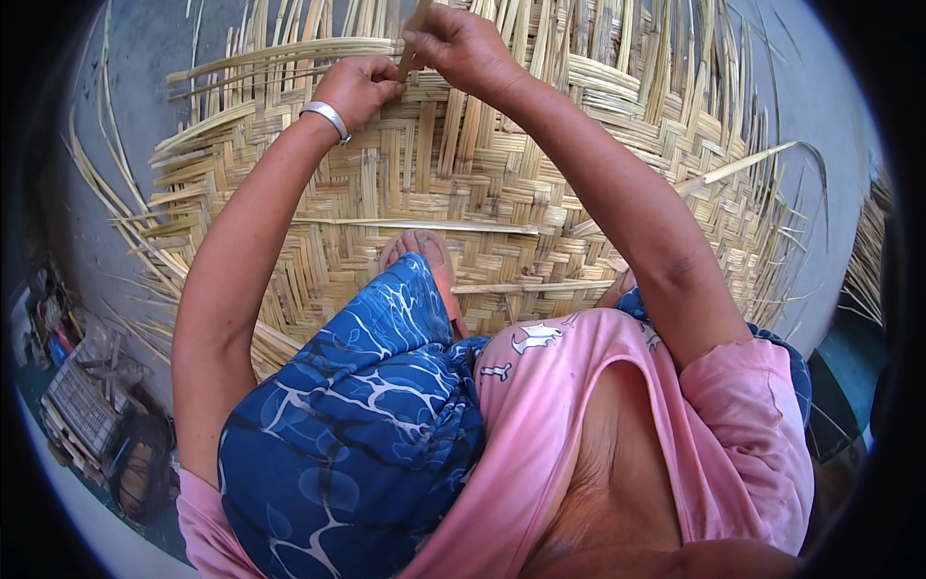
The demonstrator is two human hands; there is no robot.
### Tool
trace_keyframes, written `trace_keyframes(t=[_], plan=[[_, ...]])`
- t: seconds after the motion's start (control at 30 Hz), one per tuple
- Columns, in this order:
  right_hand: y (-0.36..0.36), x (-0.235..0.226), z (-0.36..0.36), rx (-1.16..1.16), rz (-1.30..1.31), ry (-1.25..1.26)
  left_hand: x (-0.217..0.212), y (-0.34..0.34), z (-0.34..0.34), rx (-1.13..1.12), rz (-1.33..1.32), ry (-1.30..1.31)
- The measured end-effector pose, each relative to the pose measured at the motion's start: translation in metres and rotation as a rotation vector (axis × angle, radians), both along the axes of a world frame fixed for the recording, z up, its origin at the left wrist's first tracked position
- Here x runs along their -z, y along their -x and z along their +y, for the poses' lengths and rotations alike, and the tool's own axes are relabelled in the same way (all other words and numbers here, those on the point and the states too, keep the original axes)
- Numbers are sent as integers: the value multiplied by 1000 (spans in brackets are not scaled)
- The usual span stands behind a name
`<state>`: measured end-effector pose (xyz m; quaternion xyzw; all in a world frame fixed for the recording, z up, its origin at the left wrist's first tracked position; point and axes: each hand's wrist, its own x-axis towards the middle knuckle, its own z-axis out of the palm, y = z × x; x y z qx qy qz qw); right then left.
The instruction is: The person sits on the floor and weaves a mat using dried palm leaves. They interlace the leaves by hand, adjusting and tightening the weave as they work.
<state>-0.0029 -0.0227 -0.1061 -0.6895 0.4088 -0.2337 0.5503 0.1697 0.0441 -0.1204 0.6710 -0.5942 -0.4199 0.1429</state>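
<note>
Grey floor [830, 116] carries everything. On it: woven mat [482, 193] of pale yellow flat strips, covers most of the floor in view. Weave tight in the middle; loose strip ends fan out past its far, left and right edges.

Person is on the mat's near side. Blue patterned garment [357, 415] over the legs, pink top [550, 386].

Floor, left of mat: cluttered pile [92, 405], pieces hard to make out. Floor, right of mat: bundle of thin stalks [873, 251], partly cut off by the lens rim.

Right hand [463, 48]: over the mat's far part, left of its middle; grip pinching the held strip, thumb to fingers. Left hand [357, 92]: just beside the strip's lower part, fingers bunched; can't tell what, if anything, its grip pinches.

1 sandaled foot [422, 249] on the mat, near edge side.

2 loose strips lie across the weave: long strip [424, 226] just beyond that foot, shorter strip [531, 288] right of it.

Held strip [406, 64]: steeply tilted, between the 2 hands, above the mat's far part. Can't tell if its lower end touches the weave.

Smallest: silver bracelet [328, 118] around the left wrist.
</note>
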Motion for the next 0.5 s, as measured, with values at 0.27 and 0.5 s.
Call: trace_keyframes(t=[0.27,0.5], plan=[[-2,4,1,37,-45,-140,4,3,2,-24,-18,-18],[-11,42,-23,-18,269,117,1,1,-6,68,-97,-129]])
